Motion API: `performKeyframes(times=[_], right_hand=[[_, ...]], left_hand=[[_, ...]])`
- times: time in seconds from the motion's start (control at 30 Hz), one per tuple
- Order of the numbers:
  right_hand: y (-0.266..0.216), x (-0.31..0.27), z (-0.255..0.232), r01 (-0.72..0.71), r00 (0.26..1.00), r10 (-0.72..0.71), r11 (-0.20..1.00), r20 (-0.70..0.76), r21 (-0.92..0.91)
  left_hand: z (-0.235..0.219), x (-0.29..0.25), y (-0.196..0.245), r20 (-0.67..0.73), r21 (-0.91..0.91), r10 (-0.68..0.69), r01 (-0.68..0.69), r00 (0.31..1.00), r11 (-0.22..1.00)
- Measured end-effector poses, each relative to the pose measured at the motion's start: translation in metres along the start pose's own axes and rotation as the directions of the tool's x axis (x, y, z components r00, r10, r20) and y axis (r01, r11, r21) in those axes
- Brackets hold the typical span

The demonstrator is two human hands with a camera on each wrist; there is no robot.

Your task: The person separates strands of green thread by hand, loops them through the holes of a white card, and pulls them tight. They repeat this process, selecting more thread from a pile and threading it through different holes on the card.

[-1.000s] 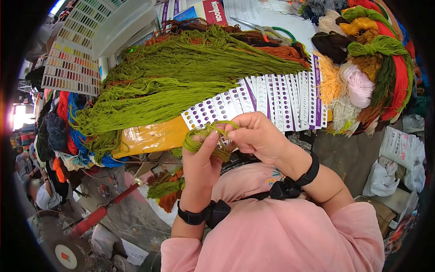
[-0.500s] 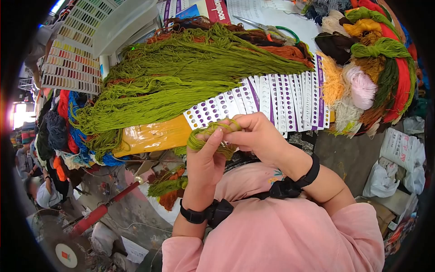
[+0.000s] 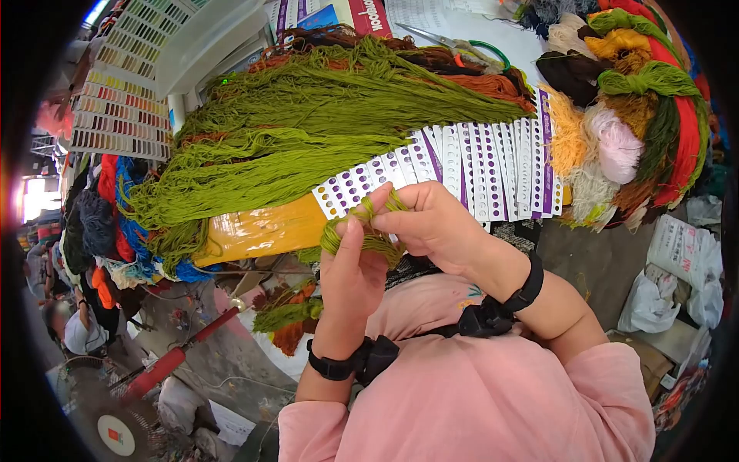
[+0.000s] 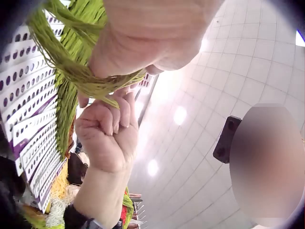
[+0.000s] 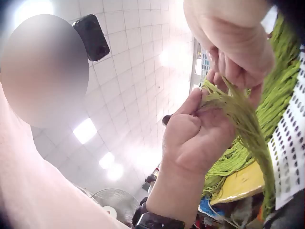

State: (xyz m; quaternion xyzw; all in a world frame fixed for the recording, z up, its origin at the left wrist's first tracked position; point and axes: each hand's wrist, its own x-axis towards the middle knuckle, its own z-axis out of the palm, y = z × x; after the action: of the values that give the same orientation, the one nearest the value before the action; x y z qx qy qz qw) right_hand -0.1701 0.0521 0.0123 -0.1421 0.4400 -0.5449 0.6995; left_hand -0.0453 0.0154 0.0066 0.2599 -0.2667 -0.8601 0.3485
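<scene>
A small looped bundle of green yarn (image 3: 372, 237) is held between both hands in front of the body. The left hand (image 3: 352, 269) grips it, thumb on top and the strands running over the palm and fingers. The right hand (image 3: 431, 227) pinches strands at the bundle's right side. In the left wrist view the bundle (image 4: 86, 76) hangs in a loop by the left hand (image 4: 147, 33), and the right hand (image 4: 107, 131) has curled fingers. In the right wrist view the yarn (image 5: 240, 114) crosses the left palm (image 5: 198, 136) below the right hand (image 5: 238, 43).
Long green yarn (image 3: 308, 104) lies across the table over a yellow wrapped packet (image 3: 265, 231) and punched cards (image 3: 485, 165). Scissors (image 3: 431, 37) lie behind. Coloured skeins (image 3: 616, 142) hang at the right; a fan (image 3: 112, 416) stands at lower left.
The right hand has shifted a little, its fingers now drawing strands up at the bundle's top. The left hand has moved slightly right, still gripping the bundle.
</scene>
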Motion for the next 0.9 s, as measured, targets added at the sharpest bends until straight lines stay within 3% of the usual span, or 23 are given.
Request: performKeyframes(times=[0.07, 0.17, 0.27, 0.37, 0.57, 0.9], right_hand=[[-0.001, 0.001, 0.001, 0.020, 1.000, -0.019, 1.000, -0.007, 0.025], [0.000, 0.001, -0.002, 0.013, 1.000, -0.013, 0.999, -0.010, 0.050], [0.003, 0.002, -0.004, 0.055, 0.998, -0.052, 0.995, -0.035, 0.086], [-0.002, -0.001, -0.006, 0.054, 0.998, -0.058, 0.981, 0.016, 0.187], [-0.002, -0.001, -0.008, 0.037, 0.999, -0.041, 0.979, 0.017, 0.201], [-0.001, 0.001, -0.005, 0.091, 0.996, -0.092, 0.996, 0.009, 0.023]], left_hand=[[0.000, 0.001, 0.002, 0.021, -0.085, -0.018, 0.020, 1.000, 0.996], [-0.003, 0.001, 0.001, -0.021, -0.054, -0.023, 0.022, 1.000, 0.998], [-0.005, 0.004, -0.006, -0.054, -0.088, 0.058, -0.062, 0.997, 0.994], [-0.003, 0.005, -0.003, -0.091, -0.104, -0.007, -0.002, 0.996, 0.995], [-0.001, 0.004, -0.002, -0.108, -0.080, 0.008, -0.017, 0.994, 0.997], [0.000, 0.004, 0.000, -0.116, -0.063, 0.058, -0.066, 0.991, 0.996]])
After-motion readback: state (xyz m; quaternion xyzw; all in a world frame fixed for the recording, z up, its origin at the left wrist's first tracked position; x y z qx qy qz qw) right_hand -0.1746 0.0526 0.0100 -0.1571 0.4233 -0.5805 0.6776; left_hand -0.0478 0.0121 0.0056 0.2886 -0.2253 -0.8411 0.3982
